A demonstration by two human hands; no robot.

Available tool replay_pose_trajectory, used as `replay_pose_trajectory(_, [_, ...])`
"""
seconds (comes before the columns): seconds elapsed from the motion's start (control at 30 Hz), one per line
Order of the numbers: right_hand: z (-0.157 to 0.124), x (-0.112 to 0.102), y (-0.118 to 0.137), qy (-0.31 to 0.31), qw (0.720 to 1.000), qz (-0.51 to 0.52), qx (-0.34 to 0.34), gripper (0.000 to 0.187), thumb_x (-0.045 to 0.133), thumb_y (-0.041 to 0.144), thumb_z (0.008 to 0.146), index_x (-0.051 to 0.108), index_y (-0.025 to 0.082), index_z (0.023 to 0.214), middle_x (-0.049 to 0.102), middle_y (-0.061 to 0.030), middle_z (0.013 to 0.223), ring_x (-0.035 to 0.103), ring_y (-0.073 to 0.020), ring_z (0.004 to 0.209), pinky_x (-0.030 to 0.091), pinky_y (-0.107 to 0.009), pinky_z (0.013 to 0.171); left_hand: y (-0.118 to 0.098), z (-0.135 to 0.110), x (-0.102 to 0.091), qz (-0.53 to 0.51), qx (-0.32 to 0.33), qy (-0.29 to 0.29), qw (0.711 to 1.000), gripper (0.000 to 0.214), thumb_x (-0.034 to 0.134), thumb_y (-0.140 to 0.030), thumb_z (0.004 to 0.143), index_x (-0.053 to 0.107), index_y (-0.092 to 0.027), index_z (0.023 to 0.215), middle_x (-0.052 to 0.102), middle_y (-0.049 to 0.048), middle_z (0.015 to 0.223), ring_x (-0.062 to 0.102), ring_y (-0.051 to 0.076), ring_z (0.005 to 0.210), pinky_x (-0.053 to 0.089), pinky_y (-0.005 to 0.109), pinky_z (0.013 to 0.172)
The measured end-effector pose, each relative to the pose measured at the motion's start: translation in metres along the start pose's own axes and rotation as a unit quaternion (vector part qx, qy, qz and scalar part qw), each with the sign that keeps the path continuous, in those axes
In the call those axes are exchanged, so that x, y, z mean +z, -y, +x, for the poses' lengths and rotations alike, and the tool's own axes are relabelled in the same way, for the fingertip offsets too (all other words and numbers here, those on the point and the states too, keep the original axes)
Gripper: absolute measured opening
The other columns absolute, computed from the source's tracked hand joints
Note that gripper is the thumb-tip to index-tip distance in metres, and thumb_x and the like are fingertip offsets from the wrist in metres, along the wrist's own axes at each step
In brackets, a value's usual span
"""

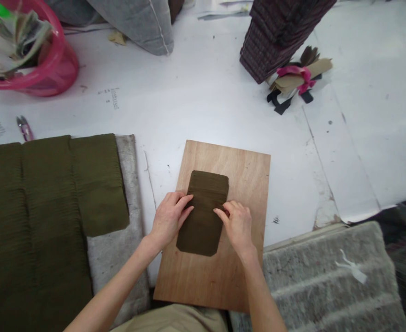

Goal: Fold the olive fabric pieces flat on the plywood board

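Note:
A dark olive fabric piece (203, 226) with clipped lower corners lies on a wooden board (244, 166). Ridges across its upper part look like layered edges, though I cannot tell how many layers there are. My left hand (170, 214) holds its left edge, thumb and forefinger lying slightly apart on the cloth. On the opposite edge, my right hand (236, 223) pinches the cloth with curled fingers. Both hands rest low over the board.
Overlapping rows of olive fabric pieces (50, 198) cover grey felt (130, 184) at left. Thread snips (25, 128) lie behind them. A pink basket (66, 69) stands back left; a dark maroon fabric stack (275, 37) and tied scraps (294, 83) sit back right. Grey padding (327, 276) lies front right.

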State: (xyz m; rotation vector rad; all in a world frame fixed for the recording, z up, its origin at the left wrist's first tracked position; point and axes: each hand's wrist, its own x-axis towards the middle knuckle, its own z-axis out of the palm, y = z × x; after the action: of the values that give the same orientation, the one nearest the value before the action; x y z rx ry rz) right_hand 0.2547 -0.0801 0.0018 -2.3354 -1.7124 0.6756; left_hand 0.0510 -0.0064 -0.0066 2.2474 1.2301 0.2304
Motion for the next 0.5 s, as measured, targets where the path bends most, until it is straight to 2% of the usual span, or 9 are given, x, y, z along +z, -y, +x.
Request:
replay_pose_trajectory(0.3, [0.0000, 0.0030, 0.0017, -0.027, 0.999, 0.018, 0.020, 0.032, 0.053, 0.049, 0.090, 0.057, 0.021, 0.076, 0.063, -0.0003, 0.074, 0.055, -0.0164, 0.071, 0.028, -0.030, 0.066, -0.0004, -0.0005, 0.0006, -0.003, -0.001, -0.006, 1.000, 0.024, 0.051, -0.029, 0.091, 0.057, -0.021, 0.113, 0.058, 0.0077, 0.103, 0.052, 0.023, 0.096, 0.047, 0.038, 0.081])
replay_pose_trajectory(0.5, [0.0017, -0.0002, 0.0034, -0.050, 0.993, 0.089, 0.058, 0.026, 0.055, 0.047, 0.088, 0.058, 0.022, 0.092, 0.062, 0.0010, 0.074, 0.057, -0.0155, 0.069, 0.033, -0.030, 0.070, -0.0007, 0.0002, 0.0007, -0.015, 0.000, -0.015, 1.000, 0.022, 0.051, -0.027, 0.091, 0.057, -0.021, 0.111, 0.058, 0.0072, 0.102, 0.053, 0.023, 0.095, 0.047, 0.037, 0.081])
